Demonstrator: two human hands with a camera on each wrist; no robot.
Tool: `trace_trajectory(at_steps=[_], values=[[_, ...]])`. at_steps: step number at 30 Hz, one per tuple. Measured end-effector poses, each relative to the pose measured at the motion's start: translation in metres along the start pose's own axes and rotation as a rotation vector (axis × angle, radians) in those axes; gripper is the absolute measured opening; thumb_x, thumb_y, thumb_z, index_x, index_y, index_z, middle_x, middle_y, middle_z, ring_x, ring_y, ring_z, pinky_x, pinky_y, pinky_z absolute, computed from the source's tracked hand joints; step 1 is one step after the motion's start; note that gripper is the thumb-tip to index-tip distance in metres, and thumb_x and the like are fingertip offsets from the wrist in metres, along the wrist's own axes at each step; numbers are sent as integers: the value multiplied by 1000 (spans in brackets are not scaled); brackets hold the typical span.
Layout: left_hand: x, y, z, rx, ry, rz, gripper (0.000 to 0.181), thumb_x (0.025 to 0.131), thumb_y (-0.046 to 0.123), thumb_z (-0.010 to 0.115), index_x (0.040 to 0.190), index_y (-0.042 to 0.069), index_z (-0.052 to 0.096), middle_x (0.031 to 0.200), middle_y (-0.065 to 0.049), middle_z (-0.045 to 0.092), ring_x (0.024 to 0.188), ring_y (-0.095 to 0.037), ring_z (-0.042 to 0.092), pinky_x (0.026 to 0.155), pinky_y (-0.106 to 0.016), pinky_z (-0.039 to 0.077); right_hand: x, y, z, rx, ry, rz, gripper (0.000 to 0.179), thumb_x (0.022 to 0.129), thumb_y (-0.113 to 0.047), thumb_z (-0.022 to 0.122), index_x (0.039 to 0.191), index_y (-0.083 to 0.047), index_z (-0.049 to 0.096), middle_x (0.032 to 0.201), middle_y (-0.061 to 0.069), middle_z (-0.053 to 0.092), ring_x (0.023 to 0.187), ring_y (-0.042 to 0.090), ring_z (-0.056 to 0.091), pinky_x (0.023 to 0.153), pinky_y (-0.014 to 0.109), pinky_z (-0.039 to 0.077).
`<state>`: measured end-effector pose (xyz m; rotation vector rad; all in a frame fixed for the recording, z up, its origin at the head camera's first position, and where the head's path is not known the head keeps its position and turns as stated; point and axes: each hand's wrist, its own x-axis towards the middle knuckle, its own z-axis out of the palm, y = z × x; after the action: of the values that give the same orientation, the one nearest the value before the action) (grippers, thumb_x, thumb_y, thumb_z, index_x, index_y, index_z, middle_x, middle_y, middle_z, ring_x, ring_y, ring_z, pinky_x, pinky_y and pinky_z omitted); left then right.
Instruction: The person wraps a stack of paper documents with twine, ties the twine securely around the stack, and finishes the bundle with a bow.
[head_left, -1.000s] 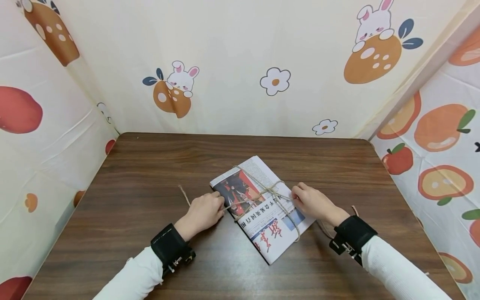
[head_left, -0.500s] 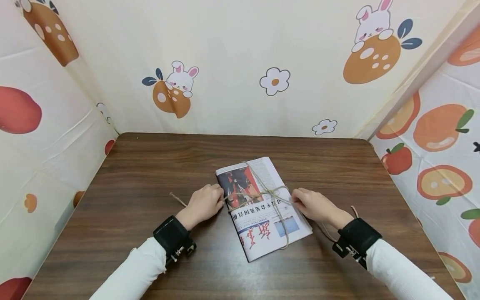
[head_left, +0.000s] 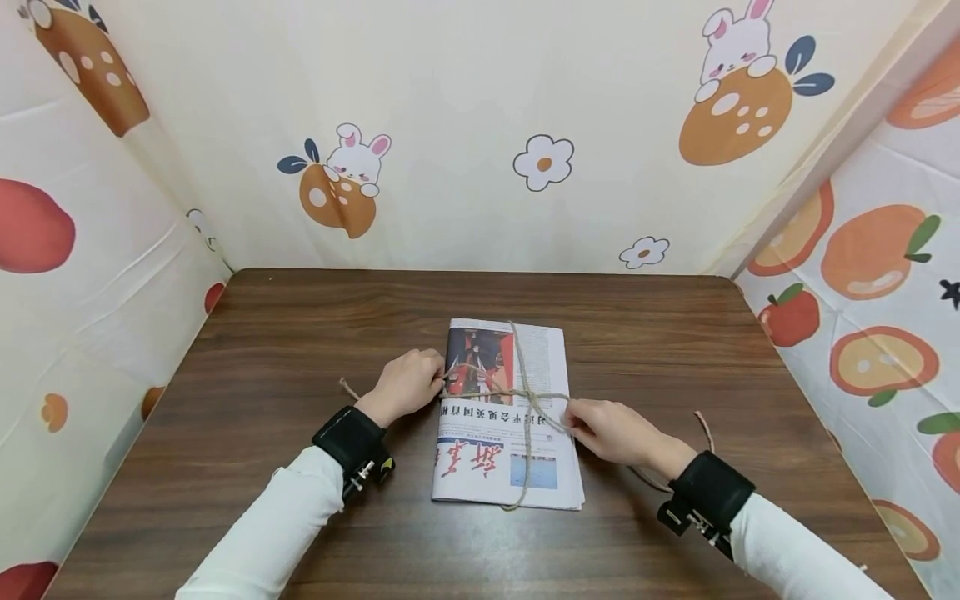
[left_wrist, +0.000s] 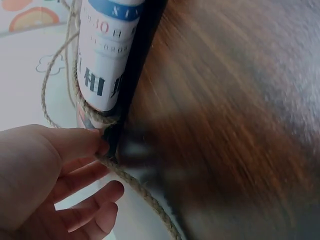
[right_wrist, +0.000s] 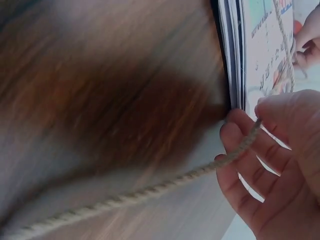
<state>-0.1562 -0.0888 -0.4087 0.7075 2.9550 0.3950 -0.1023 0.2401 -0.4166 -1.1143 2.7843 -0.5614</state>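
Note:
A folded stack of newspapers (head_left: 480,467) lies on the table, its long sides now running nearly straight away from me. Twine (head_left: 528,450) goes round it lengthwise and across, crossing near the middle of the top. At the stack's left edge my left hand (head_left: 405,385) pinches one end of the twine (left_wrist: 145,195) between thumb and forefinger. My right hand (head_left: 618,432) pinches the other end at the right edge, and that twine tail (right_wrist: 150,192) trails off past the palm in the right wrist view. Folded page edges (right_wrist: 235,55) show there beside the fingertips.
The brown wooden table (head_left: 315,317) reaches back to a cream wall covering (head_left: 450,217) with printed rabbits and flowers. Fruit-printed sheets (head_left: 900,317) stand along both sides. Black camera bands (head_left: 352,446) sit on both wrists.
The newspaper stack has turned clockwise from a slant to nearly square with the table. Both hands keep their pinch on the twine; the left has moved slightly away from me.

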Motion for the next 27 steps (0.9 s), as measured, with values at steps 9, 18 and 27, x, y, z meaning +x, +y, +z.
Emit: trace_trajectory(at_steps=[9, 18, 27], values=[[-2, 8, -5, 69, 35, 42, 27, 80, 21, 70, 101, 8, 60, 98, -7, 59, 85, -22, 54, 68, -36, 47, 6, -8, 3, -62, 2, 46, 10, 83, -13, 66, 84, -16, 56, 70, -10, 49, 60, 2, 42, 54, 19, 36], [-3, 35, -8, 98, 85, 230, 13, 81, 26, 69, 87, 14, 67, 82, -1, 60, 71, -16, 51, 66, -32, 43, 15, -12, 11, -135, 53, -13, 16, 77, -16, 71, 80, -15, 55, 73, -7, 48, 64, 6, 43, 55, 20, 37], [-12, 21, -4, 79, 163, 144, 13, 79, 19, 71, 71, 16, 62, 69, 2, 53, 61, -14, 51, 53, -29, 42, 18, -9, 5, -202, 133, 6, 15, 79, -12, 70, 79, -16, 55, 73, -8, 50, 63, 7, 43, 55, 21, 38]])
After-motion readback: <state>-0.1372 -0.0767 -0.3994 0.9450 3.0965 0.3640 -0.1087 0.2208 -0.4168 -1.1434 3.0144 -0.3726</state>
